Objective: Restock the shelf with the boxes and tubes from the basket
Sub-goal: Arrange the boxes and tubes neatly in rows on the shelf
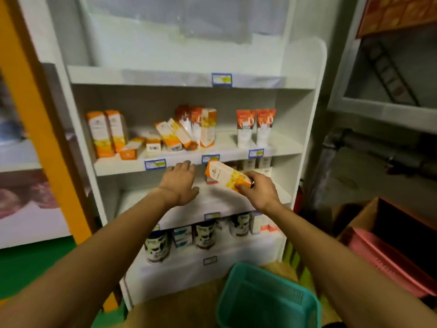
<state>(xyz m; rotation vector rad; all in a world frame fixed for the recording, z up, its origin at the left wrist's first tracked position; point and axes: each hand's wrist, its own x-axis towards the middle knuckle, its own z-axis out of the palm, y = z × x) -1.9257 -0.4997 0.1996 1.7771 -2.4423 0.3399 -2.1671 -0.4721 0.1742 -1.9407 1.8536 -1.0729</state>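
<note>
My right hand [256,189] grips one end of an orange and white box [224,175], held tilted in front of the white shelf unit [293,150], just below its middle board. My left hand [181,183] reaches forward with fingers straight, holding nothing, its fingertips near the front edge of that board. On the board stand and lean several orange and white boxes [107,132], some lying flat, and two upright tubes [256,127] at the right. The teal basket [267,299] sits on the floor at the bottom; I see nothing inside it.
Lower boards hold cans [204,234] and small boxes. Blue price tags line the board edges. An orange post [30,110] stands at the left. A cardboard box [369,216] and a pink crate [387,259] sit at the right.
</note>
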